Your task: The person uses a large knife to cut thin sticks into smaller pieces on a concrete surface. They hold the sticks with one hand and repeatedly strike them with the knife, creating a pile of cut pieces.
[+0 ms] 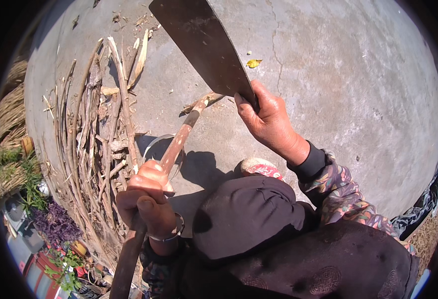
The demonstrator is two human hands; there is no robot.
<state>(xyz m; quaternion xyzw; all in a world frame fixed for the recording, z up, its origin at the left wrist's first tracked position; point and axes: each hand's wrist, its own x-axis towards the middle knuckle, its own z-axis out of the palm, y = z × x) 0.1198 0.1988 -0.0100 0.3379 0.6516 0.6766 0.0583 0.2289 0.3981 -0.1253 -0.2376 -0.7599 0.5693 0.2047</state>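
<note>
My left hand [149,199] is closed round a long wooden stick [175,147], which slants from the lower edge up toward the middle of the ground. Pale bare wood shows near its far end, which lies partly behind the blade. In my right hand [273,119] is a cleaver [199,42] with a broad dark blade, raised above the stick's far end and tilted toward the upper left. My fingers wrap its grip, and most of the handle is hidden by the hand.
A pile of sticks and branches [87,134] lies at my left, with split pale wood [140,60] at its far end. Beyond it are straw bundles [12,114] and purple-leaved plants [57,224]. A yellow leaf [253,63] lies on the cracked concrete ground [348,99].
</note>
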